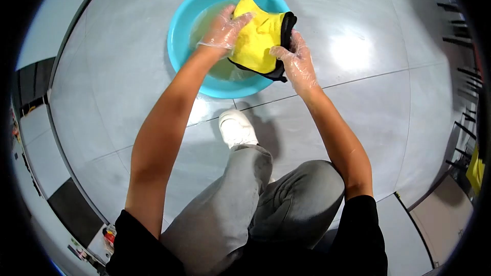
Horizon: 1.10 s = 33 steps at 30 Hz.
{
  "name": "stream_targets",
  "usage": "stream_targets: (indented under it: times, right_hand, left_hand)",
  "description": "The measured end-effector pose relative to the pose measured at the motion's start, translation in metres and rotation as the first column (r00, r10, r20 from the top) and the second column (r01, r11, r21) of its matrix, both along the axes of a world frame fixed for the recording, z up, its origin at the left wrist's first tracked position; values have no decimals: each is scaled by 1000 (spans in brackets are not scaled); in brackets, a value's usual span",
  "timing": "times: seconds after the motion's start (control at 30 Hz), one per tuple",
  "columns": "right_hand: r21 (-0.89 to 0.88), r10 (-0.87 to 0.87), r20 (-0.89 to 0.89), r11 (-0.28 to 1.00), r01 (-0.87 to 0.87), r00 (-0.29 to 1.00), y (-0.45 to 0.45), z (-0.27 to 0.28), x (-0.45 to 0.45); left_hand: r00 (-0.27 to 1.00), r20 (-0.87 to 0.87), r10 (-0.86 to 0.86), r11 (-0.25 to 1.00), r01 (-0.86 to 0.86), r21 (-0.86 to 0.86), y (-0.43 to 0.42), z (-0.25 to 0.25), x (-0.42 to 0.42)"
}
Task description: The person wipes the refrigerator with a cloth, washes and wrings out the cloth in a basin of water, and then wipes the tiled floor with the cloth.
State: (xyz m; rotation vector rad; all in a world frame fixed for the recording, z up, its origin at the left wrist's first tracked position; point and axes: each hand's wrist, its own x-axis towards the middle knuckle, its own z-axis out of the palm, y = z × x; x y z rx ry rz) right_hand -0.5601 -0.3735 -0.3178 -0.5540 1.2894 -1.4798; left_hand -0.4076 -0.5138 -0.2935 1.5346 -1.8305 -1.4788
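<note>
A yellow cloth (pixel 257 40) with black edging is stretched between my two hands above a turquoise basin (pixel 177 41). My left hand (pixel 223 29), in a clear plastic glove, grips the cloth's left side, its thumb lying over the yellow face. At the black right edge, my right hand (pixel 297 61), gloved the same way, pinches the cloth between thumb and fingers; some of those fingers are hidden behind it. Cloudy water (pixel 204 23) shows in the basin below the cloth.
The basin rests on a grey tiled floor (pixel 353 99). My white shoe (pixel 237 129) is just in front of it. White cabinets (pixel 43 133) line the left side. Dark thin legs of furniture (pixel 463 79) stand along the right, near a yellow item (pixel 475 171).
</note>
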Motion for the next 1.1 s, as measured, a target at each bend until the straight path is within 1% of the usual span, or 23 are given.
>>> stream_targets:
  times: [0.03,0.07,0.13,0.17,0.2,0.3,0.33,0.37,0.43,0.47,0.5,0.53,0.57,0.6,0.7,0.73,0.83,0.87,0.97,1.03,1.07,1.1]
  right_hand:
    - [-20,14,-20,1000,-14,1000,5,3,-1]
    - [-18,128,0,992,-128,992,9,12,-9]
    - [148,266,118,948,-282,957,11,34,-24]
    - [223,314,158,912,-344,936,5,63,-21]
    - [336,298,97,888,-313,950,4,69,-14]
    - [354,282,183,875,-331,942,2,43,-3]
    - [357,418,186,814,-458,889,-1,35,-12]
    - [370,385,66,848,-381,921,2,34,-10]
    - [363,306,-185,904,-225,934,4,32,2]
    - [337,371,-218,897,-287,902,2,27,0]
    - [352,470,-410,872,-340,781,-2,21,2]
    - [374,535,-578,845,-383,616,-6,14,5]
    - [406,565,-711,816,-412,418,-9,12,9]
    - [547,672,-702,721,-426,236,-15,16,17]
    - [639,653,-746,647,-415,-129,-19,25,31]
    - [656,665,-731,624,-425,-152,-25,14,32]
    - [692,658,-715,618,-373,-236,-41,-3,34]
    - [721,684,-688,603,-342,-244,-48,-2,40]
    - [762,743,-643,595,-256,-187,-53,-6,46]
    - [766,765,-636,609,-204,-102,-53,-27,48]
    - [768,772,-633,616,-175,-61,-52,-30,49]
    - [760,764,-643,630,-160,-50,-51,-32,53]
  left_hand:
    - [1000,16,0,1000,0,19,4,-1,2]
    - [1000,30,0,999,-2,37,9,7,1]
    - [998,57,6,997,-11,80,24,23,-9]
    - [999,47,0,995,-4,97,27,52,-8]
    - [998,55,-2,992,-5,126,32,59,-6]
    - [997,34,-68,996,66,56,34,17,14]
    - [998,-56,-30,988,38,147,37,9,20]
    - [998,-21,-67,991,69,114,42,-2,24]
    - [990,44,-131,990,129,56,45,-23,41]
    - [974,148,-169,985,161,66,56,-21,46]
    - [936,274,-221,974,226,13,63,-18,51]
    - [878,401,-261,954,298,-31,70,-15,54]
    - [801,523,-292,924,377,-61,77,-11,56]
    - [726,587,-359,904,426,27,80,5,53]
    - [540,748,-385,848,528,55,91,10,34]
    - [483,769,-418,829,549,105,91,0,31]
    - [390,820,-419,800,586,130,89,-6,23]
    - [393,827,-401,804,584,113,84,-7,26]
    - [397,842,-367,812,578,82,84,-11,26]
    - [417,836,-355,818,573,62,84,-11,24]
    - [401,838,-371,805,588,75,83,-12,22]
    - [387,839,-382,794,602,84,78,-12,23]
